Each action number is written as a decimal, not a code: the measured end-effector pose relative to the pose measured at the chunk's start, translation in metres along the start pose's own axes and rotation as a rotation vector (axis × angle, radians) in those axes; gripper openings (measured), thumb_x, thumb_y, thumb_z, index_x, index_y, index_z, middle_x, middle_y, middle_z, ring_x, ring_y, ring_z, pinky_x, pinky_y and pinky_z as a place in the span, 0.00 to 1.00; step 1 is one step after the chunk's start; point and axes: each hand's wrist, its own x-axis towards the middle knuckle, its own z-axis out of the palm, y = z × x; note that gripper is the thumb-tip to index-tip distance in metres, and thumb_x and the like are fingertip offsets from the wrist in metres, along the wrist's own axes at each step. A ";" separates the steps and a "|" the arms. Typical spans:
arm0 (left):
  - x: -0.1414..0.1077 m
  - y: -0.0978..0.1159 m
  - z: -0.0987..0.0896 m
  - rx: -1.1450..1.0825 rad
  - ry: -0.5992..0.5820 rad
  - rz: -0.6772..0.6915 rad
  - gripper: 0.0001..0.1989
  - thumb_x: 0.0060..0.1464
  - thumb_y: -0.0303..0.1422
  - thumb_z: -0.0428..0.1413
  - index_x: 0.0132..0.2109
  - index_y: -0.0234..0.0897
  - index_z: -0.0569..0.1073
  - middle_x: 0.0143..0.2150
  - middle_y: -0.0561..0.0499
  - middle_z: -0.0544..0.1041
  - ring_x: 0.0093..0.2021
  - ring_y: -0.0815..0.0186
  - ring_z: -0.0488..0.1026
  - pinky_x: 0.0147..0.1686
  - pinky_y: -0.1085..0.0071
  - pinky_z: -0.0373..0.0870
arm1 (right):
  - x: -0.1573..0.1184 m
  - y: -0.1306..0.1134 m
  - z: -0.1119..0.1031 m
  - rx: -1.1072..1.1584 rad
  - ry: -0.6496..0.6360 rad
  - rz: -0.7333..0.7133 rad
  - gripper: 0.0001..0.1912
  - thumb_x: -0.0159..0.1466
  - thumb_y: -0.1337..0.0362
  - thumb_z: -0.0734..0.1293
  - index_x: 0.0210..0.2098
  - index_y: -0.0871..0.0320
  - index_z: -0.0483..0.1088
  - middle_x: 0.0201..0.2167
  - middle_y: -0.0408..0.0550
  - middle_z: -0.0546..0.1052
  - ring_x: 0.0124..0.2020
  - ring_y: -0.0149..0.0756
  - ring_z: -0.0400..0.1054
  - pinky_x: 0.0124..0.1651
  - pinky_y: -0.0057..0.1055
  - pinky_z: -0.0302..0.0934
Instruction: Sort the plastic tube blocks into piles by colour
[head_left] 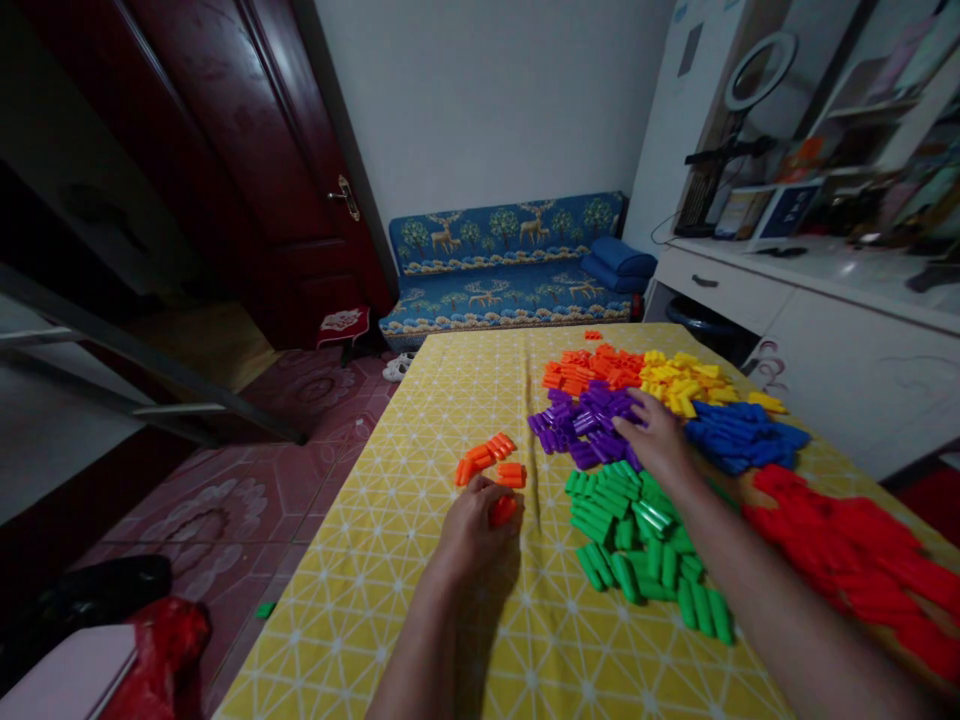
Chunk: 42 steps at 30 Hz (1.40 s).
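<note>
My left hand (474,522) is closed around an orange plastic piece (502,508) low over the table. Just beyond it lie several loose orange pieces (480,458), some side by side in a bent row. At the right edge of the purple pile (585,422) is my right hand (658,436), thumb and fingers apart, with nothing visible between them. The fingertips reach the purple pieces; whether they touch any I cannot tell. Under my right forearm spreads a pile of green pieces (637,530).
A yellow patterned cloth covers the table (360,570). Piles of orange (589,370), yellow (682,380), blue (742,435) and red pieces (847,550) line its far and right sides. A blue sofa (510,260) stands beyond; a white cabinet (847,350) flanks the right. One green piece (265,609) lies on the floor.
</note>
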 end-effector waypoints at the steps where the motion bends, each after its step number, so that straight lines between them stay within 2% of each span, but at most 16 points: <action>1: 0.001 -0.001 0.000 0.004 0.010 -0.018 0.11 0.51 0.29 0.59 0.42 0.37 0.80 0.41 0.45 0.76 0.38 0.62 0.73 0.40 0.67 0.68 | -0.021 -0.011 0.011 0.078 -0.077 0.001 0.25 0.57 0.61 0.66 0.54 0.59 0.68 0.55 0.59 0.72 0.52 0.46 0.71 0.45 0.39 0.71; 4: 0.003 -0.004 -0.001 -0.106 0.045 -0.102 0.11 0.49 0.30 0.61 0.42 0.35 0.78 0.35 0.47 0.77 0.35 0.62 0.73 0.37 0.68 0.67 | -0.082 -0.048 0.041 0.192 -0.306 -0.044 0.16 0.59 0.63 0.64 0.46 0.56 0.74 0.55 0.55 0.72 0.51 0.43 0.71 0.41 0.35 0.72; 6: 0.004 -0.002 -0.001 -0.332 0.010 -0.172 0.14 0.49 0.35 0.62 0.43 0.33 0.75 0.31 0.49 0.77 0.31 0.64 0.73 0.32 0.71 0.66 | -0.115 -0.070 0.053 0.191 -0.392 -0.073 0.17 0.59 0.65 0.64 0.47 0.55 0.75 0.55 0.54 0.72 0.53 0.43 0.69 0.40 0.33 0.72; 9: 0.003 0.004 0.001 -0.674 -0.094 -0.246 0.22 0.47 0.43 0.65 0.44 0.33 0.72 0.28 0.51 0.76 0.27 0.67 0.71 0.28 0.74 0.64 | -0.143 -0.088 0.061 0.173 -0.435 -0.094 0.20 0.61 0.66 0.64 0.53 0.53 0.72 0.53 0.52 0.74 0.54 0.41 0.69 0.48 0.37 0.69; 12: 0.000 0.012 0.005 -0.814 -0.142 -0.253 0.21 0.47 0.46 0.65 0.37 0.31 0.73 0.28 0.50 0.75 0.27 0.70 0.69 0.29 0.75 0.63 | -0.151 -0.091 0.059 0.174 -0.409 -0.081 0.19 0.65 0.62 0.64 0.55 0.53 0.71 0.48 0.51 0.76 0.50 0.40 0.71 0.53 0.38 0.66; 17: -0.004 0.025 0.013 -0.838 -0.284 -0.266 0.25 0.57 0.50 0.55 0.28 0.30 0.74 0.24 0.47 0.74 0.25 0.69 0.69 0.31 0.73 0.64 | -0.152 -0.093 0.049 0.158 -0.319 -0.081 0.14 0.63 0.63 0.65 0.48 0.56 0.75 0.43 0.52 0.78 0.45 0.40 0.73 0.47 0.35 0.68; 20: -0.004 0.027 0.015 -0.741 -0.298 -0.273 0.27 0.59 0.51 0.52 0.27 0.29 0.75 0.22 0.46 0.74 0.23 0.69 0.68 0.29 0.73 0.62 | -0.149 -0.092 0.035 0.141 -0.274 -0.106 0.13 0.63 0.64 0.63 0.45 0.56 0.75 0.42 0.51 0.78 0.41 0.38 0.73 0.42 0.33 0.69; 22: -0.003 0.025 0.014 -0.652 -0.231 -0.284 0.26 0.58 0.51 0.53 0.30 0.29 0.77 0.22 0.48 0.74 0.23 0.70 0.67 0.28 0.74 0.61 | -0.142 -0.082 0.016 0.088 -0.183 -0.077 0.14 0.64 0.61 0.63 0.46 0.56 0.75 0.40 0.51 0.78 0.37 0.38 0.73 0.39 0.32 0.68; 26: 0.002 0.018 0.007 -0.537 -0.030 -0.254 0.22 0.56 0.48 0.56 0.34 0.30 0.79 0.23 0.50 0.74 0.25 0.69 0.68 0.28 0.74 0.62 | -0.116 -0.039 -0.040 -0.005 0.148 0.079 0.21 0.60 0.51 0.65 0.47 0.57 0.72 0.37 0.52 0.78 0.35 0.40 0.72 0.38 0.36 0.68; 29: 0.006 0.014 0.003 -0.521 0.069 -0.245 0.21 0.55 0.47 0.56 0.35 0.31 0.79 0.23 0.51 0.73 0.24 0.69 0.67 0.27 0.74 0.62 | -0.100 -0.008 -0.078 0.015 0.256 0.187 0.20 0.56 0.49 0.67 0.42 0.55 0.71 0.36 0.53 0.77 0.35 0.44 0.73 0.40 0.41 0.69; 31: 0.007 0.013 0.001 -0.521 0.113 -0.251 0.21 0.55 0.47 0.56 0.34 0.31 0.79 0.23 0.51 0.73 0.23 0.70 0.66 0.26 0.74 0.61 | -0.095 0.003 -0.091 0.031 0.251 0.246 0.17 0.55 0.50 0.68 0.40 0.52 0.70 0.37 0.55 0.77 0.37 0.47 0.74 0.42 0.44 0.69; 33: 0.007 0.011 0.001 -0.520 0.145 -0.256 0.21 0.55 0.48 0.56 0.33 0.32 0.78 0.23 0.52 0.73 0.23 0.70 0.66 0.26 0.75 0.60 | -0.094 0.005 -0.092 0.065 0.219 0.273 0.18 0.54 0.50 0.69 0.41 0.51 0.70 0.39 0.57 0.77 0.40 0.49 0.74 0.44 0.44 0.69; 35: 0.007 0.009 0.002 -0.520 0.167 -0.262 0.21 0.55 0.48 0.56 0.33 0.32 0.78 0.23 0.52 0.73 0.23 0.71 0.65 0.26 0.75 0.60 | -0.093 0.001 -0.084 0.114 0.157 0.270 0.21 0.52 0.50 0.69 0.41 0.53 0.70 0.39 0.56 0.78 0.40 0.48 0.75 0.42 0.44 0.70; 38: 0.006 0.006 0.004 -0.502 0.177 -0.267 0.20 0.56 0.46 0.55 0.34 0.32 0.78 0.23 0.52 0.73 0.23 0.70 0.66 0.26 0.75 0.61 | -0.084 -0.008 -0.065 0.179 0.017 0.244 0.22 0.50 0.51 0.70 0.40 0.57 0.71 0.35 0.53 0.79 0.35 0.44 0.75 0.35 0.37 0.70; 42: 0.007 0.003 0.005 -0.395 0.171 -0.234 0.19 0.58 0.44 0.53 0.32 0.32 0.78 0.23 0.51 0.73 0.25 0.69 0.67 0.27 0.74 0.61 | -0.055 -0.018 -0.041 0.198 -0.176 0.232 0.21 0.50 0.54 0.70 0.40 0.59 0.73 0.31 0.51 0.79 0.30 0.38 0.74 0.26 0.29 0.66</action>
